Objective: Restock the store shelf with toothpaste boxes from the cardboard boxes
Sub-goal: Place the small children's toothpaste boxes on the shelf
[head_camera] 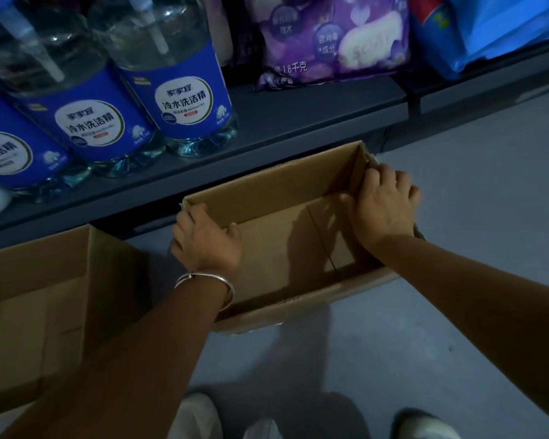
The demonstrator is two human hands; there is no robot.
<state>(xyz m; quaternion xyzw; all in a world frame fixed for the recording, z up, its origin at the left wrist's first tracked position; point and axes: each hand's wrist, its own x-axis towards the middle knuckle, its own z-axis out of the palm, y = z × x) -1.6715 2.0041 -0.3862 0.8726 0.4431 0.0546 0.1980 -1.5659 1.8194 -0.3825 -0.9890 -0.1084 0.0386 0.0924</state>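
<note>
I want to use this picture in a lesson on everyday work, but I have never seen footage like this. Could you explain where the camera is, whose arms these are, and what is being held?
There is no machine here. The one picture comes from a wide-angle camera worn on a person's head, looking forward and down, so the two arms reaching away from you are that person's own. The left hand, with a bracelet on its wrist, grips the left end wall of an open cardboard box. The right hand grips the right end wall. The box looks empty inside; no toothpaste boxes show in it. A second open box sits at the left, also seemingly empty. Behind them is a dark shelf carrying blue-labelled bottles and a purple bag. The person's shoes show at the bottom.
</note>
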